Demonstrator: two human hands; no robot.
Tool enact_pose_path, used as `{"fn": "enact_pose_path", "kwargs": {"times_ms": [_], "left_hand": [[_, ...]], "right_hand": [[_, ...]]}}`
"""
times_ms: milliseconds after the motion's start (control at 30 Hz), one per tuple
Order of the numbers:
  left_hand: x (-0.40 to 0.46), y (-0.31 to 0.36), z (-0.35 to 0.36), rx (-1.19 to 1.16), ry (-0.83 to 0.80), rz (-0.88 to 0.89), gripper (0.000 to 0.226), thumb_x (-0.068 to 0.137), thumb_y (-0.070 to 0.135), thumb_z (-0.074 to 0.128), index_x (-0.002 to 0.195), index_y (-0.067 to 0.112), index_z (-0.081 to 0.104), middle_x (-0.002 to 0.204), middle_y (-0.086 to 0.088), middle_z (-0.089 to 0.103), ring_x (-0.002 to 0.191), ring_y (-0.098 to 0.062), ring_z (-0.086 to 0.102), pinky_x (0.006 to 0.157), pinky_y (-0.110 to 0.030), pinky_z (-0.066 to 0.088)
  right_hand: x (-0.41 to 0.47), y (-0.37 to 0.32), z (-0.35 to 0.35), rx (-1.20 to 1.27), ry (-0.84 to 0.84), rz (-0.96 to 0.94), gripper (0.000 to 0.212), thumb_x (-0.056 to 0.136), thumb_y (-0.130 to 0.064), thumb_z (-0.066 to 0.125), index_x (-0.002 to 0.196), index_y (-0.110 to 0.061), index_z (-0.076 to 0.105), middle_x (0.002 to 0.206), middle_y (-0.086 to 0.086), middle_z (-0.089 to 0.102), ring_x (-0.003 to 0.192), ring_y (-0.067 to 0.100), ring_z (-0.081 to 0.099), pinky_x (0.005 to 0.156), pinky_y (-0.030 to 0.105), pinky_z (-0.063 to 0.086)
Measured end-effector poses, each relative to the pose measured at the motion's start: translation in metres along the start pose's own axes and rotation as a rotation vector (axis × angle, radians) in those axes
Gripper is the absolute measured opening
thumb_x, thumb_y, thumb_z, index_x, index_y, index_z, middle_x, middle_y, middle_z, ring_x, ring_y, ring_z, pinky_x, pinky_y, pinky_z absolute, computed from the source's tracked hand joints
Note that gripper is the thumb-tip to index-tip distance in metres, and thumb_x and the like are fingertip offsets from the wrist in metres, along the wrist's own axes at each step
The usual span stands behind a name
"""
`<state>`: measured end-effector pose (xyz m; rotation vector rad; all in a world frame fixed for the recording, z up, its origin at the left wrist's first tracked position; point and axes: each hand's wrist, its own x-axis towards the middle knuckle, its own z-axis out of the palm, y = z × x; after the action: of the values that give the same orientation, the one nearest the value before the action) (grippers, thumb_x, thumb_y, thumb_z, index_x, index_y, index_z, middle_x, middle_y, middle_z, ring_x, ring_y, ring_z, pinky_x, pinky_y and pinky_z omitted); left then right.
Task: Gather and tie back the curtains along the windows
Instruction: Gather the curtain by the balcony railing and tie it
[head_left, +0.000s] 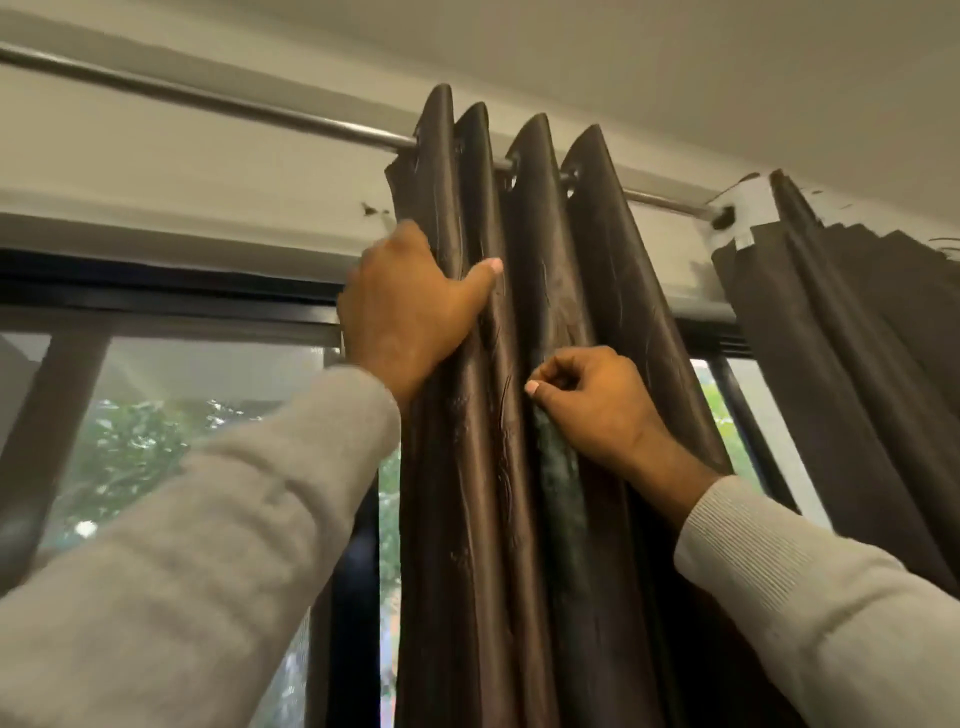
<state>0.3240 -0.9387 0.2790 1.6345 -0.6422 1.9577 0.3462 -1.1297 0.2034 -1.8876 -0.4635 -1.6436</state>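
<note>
**Presently listed: one eyelet curtain, dark brown, part-gathered**

Item: brown curtain (524, 364), hung by eyelets on a metal rod (218, 101), bunched into four tall folds above and below the fingers.

Handling, as judged: soft, pliant, light enough for one hand per fold; the sheen suggests a slippery face, so a pinch alone may slide. Best taken round a whole fold, low on the bundle where a tie would sit.

Left hand (402, 317): fingers wrapped behind the outermost folds, thumb pressed flat across the front, clamped on the cloth.

Right hand (592, 400): fingers curled, thumb and forefinger pinching a fold edge just beside the middle crease.

Appearance: glossy satin-like weave, faint embossed streaks, creased lengthwise; one dull greenish patch directly below the right fingertips.

Adjacent: second curtain (852, 332), matte, darker, well beyond the right knuckles. Window (156, 431) lies left of the left fingers. No tie-back visible.
</note>
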Motion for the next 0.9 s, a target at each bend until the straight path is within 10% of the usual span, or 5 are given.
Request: {"fn": "enact_pose_path", "kwargs": {"times_ms": [267,433,600,767,900], "left_hand": [[0.087,-0.032,-0.062,0.684,0.093,-0.200,0.041,0.085,0.034,0.073,0.112,0.003,0.070,0.113,-0.028,0.068,0.105,-0.049,0.066,0.090,-0.051,0.055],[0.092,-0.051,-0.095,-0.042,-0.030,-0.488,0.020,0.075,0.026,0.082,0.089,0.013,0.074,0.090,-0.010,0.070,0.081,-0.027,0.064,0.072,-0.034,0.050],[0.111,-0.052,-0.089,-0.089,-0.001,-0.374,0.050,0.082,0.037,0.089,0.120,0.015,0.068,0.099,-0.008,0.078,0.079,-0.024,0.077,0.061,-0.033,0.057],[0.113,-0.065,-0.083,-0.087,-0.118,-0.362,0.027,0.087,0.016,0.081,0.113,0.012,0.074,0.097,-0.013,0.080,0.074,-0.027,0.079,0.064,-0.034,0.063],[0.112,-0.074,-0.082,-0.057,-0.131,-0.314,0.011,0.092,0.009,0.070,0.102,0.014,0.074,0.096,-0.010,0.077,0.085,-0.026,0.076,0.076,-0.034,0.063]], "right_hand": [[0.087,-0.003,0.030,0.036,0.010,-0.015,0.033,0.100,-0.055,0.058,0.089,-0.025,0.068,0.084,-0.004,0.069,0.087,0.020,0.069,0.084,0.043,0.060],[0.125,-0.023,0.034,0.265,0.057,0.072,0.087,0.082,-0.097,0.034,0.116,-0.022,0.064,0.116,0.006,0.068,0.112,0.032,0.063,0.101,0.049,0.052],[0.148,-0.057,0.029,0.464,0.064,-0.033,0.103,0.081,-0.091,0.053,0.154,-0.019,0.045,0.153,0.007,0.055,0.138,0.028,0.053,0.115,0.044,0.045],[0.161,-0.078,0.040,0.389,-0.046,-0.055,0.085,0.088,-0.064,0.070,0.155,-0.018,0.045,0.151,0.009,0.054,0.131,0.029,0.058,0.104,0.041,0.051],[0.165,-0.095,0.051,0.155,0.065,-0.081,0.018,0.086,-0.028,0.063,0.098,-0.017,0.070,0.114,0.011,0.072,0.106,0.031,0.067,0.090,0.036,0.056]]}}
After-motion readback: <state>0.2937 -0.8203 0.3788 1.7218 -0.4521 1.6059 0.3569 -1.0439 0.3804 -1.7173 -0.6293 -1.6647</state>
